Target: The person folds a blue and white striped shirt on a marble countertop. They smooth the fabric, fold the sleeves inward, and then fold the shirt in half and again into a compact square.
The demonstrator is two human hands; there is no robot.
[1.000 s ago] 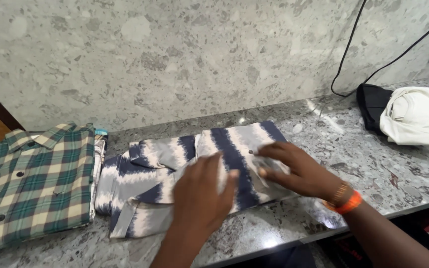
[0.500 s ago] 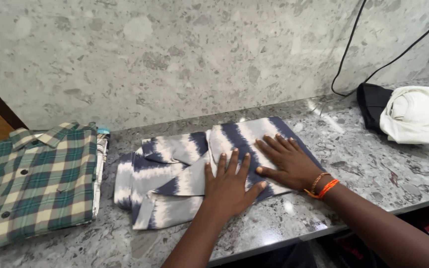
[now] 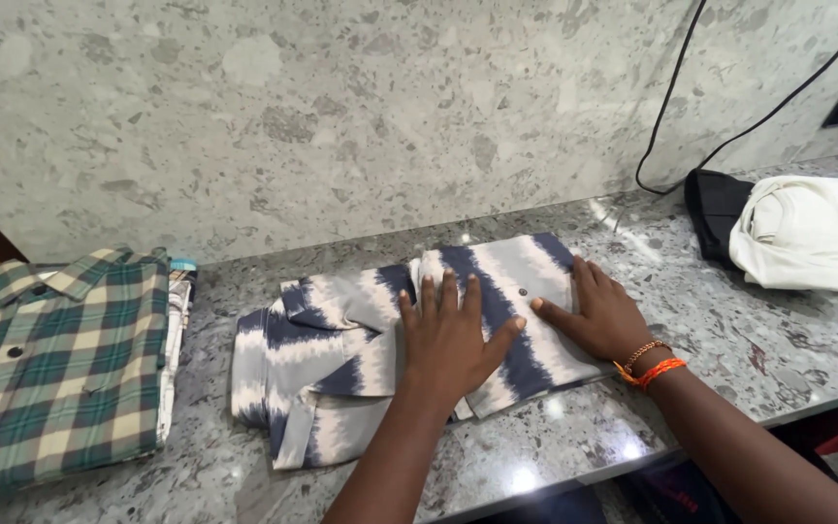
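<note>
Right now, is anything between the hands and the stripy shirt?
No. Both the left hand and the right hand lie flat on the folded striped shirt, touching it. Nothing visible sits between them and the cloth.

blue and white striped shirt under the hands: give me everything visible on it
The blue and white striped collared shirt looks like soft woven cloth, with jagged dark-blue and off-white bands and at least one small button. It lies folded into a rough rectangle on the speckled grey stone counter, collar towards the plaid shirt. The left hand and right hand press flat on its right half, fingers spread.
</note>
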